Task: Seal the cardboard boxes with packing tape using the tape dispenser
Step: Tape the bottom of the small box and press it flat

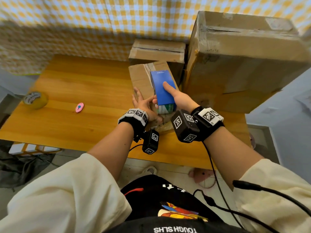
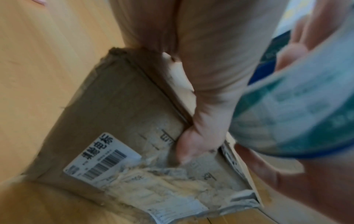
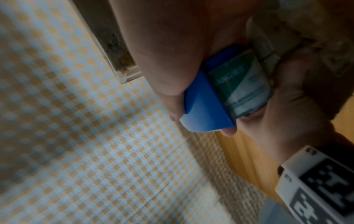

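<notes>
A small worn cardboard box [image 1: 141, 76] lies on the wooden table [image 1: 80, 84], its flap up; its torn shipping label [image 2: 99, 160] shows in the left wrist view. My right hand [image 1: 175, 96] grips a blue carton [image 1: 159, 83] over that box, thumb on top and fingers beneath. The carton's green-and-white end [image 2: 296, 113] faces me, and its blue side [image 3: 206, 103] shows in the right wrist view. My left hand [image 1: 144, 100] is spread beside the carton, its thumb [image 2: 191, 136] resting on the cardboard. A yellow tape roll [image 1: 35, 100] sits far left.
A large cardboard box [image 1: 244, 61] stands at the right and a medium one [image 1: 158, 51] behind the small box. A pink cutter [image 1: 79, 107] lies left of centre. A checked cloth [image 1: 101, 22] hangs behind the table.
</notes>
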